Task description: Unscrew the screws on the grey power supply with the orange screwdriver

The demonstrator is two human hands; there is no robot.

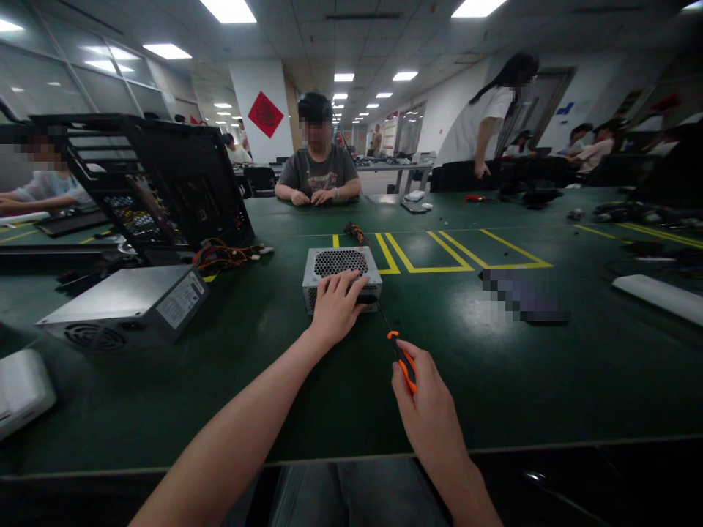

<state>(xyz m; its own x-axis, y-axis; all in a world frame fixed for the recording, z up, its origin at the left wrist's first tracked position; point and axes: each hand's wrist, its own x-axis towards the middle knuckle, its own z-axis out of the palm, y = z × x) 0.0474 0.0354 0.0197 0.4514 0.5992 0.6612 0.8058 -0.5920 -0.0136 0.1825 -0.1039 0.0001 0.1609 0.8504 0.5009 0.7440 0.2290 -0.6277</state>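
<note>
A grey metal computer power supply (341,261) with a honeycomb vent on its upper face stands on the green table in front of me. My left hand (336,304) grips its near edge, fingers over the top and thumb low by the black socket. In my right hand (425,395) is a screwdriver (406,366) with an orange and black handle, fingers wrapped round the grip. Its thin shaft points up and left to the power supply's near right corner. Whether the tip touches a screw is too small to tell.
A second power supply (121,300) lies to the left, before an open black computer case (165,183) with loose cables (225,255). A pixelated flat item (524,296) and a white bar (662,295) lie right. A person (318,165) sits opposite; another stands further right.
</note>
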